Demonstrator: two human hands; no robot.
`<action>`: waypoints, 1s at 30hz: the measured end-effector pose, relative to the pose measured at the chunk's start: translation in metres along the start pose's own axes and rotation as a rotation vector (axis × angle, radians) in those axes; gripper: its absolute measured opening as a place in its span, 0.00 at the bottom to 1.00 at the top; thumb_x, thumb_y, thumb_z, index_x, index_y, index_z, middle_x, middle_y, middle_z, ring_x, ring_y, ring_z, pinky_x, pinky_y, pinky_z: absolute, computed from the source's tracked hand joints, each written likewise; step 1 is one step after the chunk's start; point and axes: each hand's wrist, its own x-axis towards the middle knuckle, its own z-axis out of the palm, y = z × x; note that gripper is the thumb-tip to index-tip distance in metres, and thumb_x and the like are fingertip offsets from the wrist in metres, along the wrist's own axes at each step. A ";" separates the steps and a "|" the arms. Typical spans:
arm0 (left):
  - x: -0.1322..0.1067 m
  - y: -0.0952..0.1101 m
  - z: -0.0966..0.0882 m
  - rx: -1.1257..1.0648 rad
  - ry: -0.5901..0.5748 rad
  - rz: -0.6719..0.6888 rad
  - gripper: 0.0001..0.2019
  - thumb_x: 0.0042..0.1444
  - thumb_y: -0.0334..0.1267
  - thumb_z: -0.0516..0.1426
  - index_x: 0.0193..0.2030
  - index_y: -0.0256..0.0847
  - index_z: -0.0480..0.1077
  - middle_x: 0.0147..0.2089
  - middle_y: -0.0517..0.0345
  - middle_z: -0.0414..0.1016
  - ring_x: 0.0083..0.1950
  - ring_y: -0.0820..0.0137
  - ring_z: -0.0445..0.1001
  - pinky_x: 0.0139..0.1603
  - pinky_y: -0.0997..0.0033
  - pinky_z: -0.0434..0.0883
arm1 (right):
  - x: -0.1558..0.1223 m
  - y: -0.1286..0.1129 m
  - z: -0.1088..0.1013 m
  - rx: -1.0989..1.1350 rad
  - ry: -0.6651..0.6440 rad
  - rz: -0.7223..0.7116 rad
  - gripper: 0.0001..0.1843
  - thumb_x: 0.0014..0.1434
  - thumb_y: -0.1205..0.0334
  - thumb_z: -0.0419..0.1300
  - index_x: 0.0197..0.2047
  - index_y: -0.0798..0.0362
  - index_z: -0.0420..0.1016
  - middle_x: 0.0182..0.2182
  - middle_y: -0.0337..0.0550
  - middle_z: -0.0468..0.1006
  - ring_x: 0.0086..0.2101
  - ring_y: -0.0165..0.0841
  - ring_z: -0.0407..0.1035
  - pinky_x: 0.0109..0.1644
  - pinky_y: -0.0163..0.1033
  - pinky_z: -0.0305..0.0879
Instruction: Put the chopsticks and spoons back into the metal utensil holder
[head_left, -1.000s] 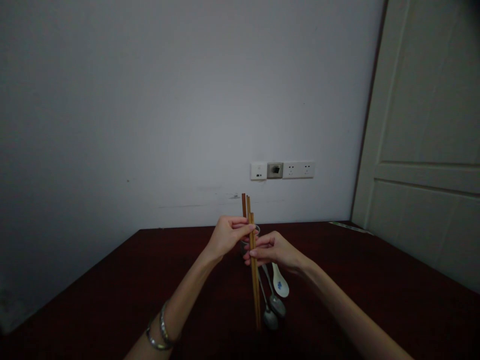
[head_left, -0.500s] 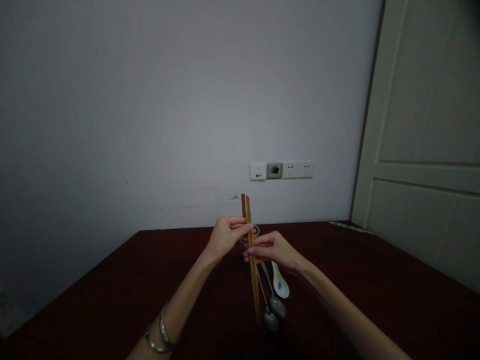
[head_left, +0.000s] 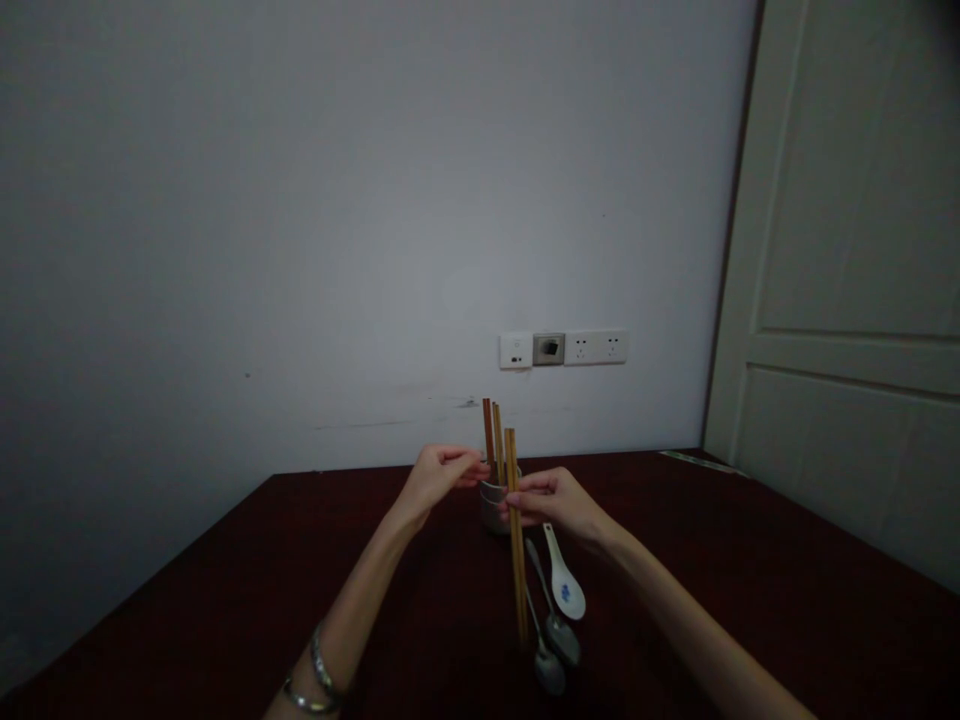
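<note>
My right hand [head_left: 551, 497] is closed on a pair of light wooden chopsticks [head_left: 517, 550], pinching them near the upper end. They slant down toward me in front of a pale cup [head_left: 493, 505]. Inside the cup stand more chopsticks [head_left: 490, 440], some reddish brown and some lighter. My left hand [head_left: 448, 470] is just left of the cup's rim, fingers stretched out with no chopsticks in them; whether the fingertips touch the rim I cannot tell. A white soup spoon [head_left: 567, 590] with a blue mark and two metal spoons [head_left: 562, 640] [head_left: 549, 671] lie below my right hand.
All of this is on a dark red table [head_left: 337, 570] that meets a grey-white wall [head_left: 375, 250]. Wall sockets [head_left: 596, 346] sit above the table's back edge. A pale panelled door [head_left: 847, 250] is at the right, and a thin strip [head_left: 701, 461] lies at the back right.
My left hand has let go of the light chopsticks and moved a little left. My right hand has them alone, slightly lower and farther right, so more of the cup shows.
</note>
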 end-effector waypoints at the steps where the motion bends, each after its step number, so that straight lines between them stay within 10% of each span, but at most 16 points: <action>1: 0.004 -0.005 -0.007 -0.013 0.036 -0.010 0.16 0.47 0.44 0.57 0.35 0.30 0.72 0.34 0.45 0.77 0.35 0.67 0.75 0.39 0.69 0.71 | 0.005 -0.004 -0.005 0.004 0.033 -0.015 0.18 0.41 0.55 0.66 0.33 0.60 0.76 0.32 0.50 0.78 0.34 0.36 0.73 0.42 0.42 0.68; 13: 0.046 -0.125 -0.073 -0.073 0.392 -0.257 0.10 0.49 0.38 0.53 0.29 0.31 0.68 0.26 0.46 0.76 0.29 0.68 0.75 0.30 0.74 0.71 | 0.099 -0.075 -0.069 -0.087 0.464 -0.314 0.05 0.44 0.67 0.64 0.25 0.61 0.74 0.24 0.47 0.77 0.26 0.31 0.71 0.37 0.39 0.70; 30: 0.045 -0.169 -0.068 0.025 0.381 -0.336 0.11 0.51 0.38 0.51 0.27 0.31 0.68 0.22 0.49 0.74 0.25 0.69 0.74 0.27 0.75 0.68 | 0.142 0.019 -0.081 -0.086 0.483 -0.158 0.05 0.42 0.67 0.63 0.23 0.61 0.74 0.21 0.46 0.76 0.23 0.29 0.70 0.30 0.34 0.70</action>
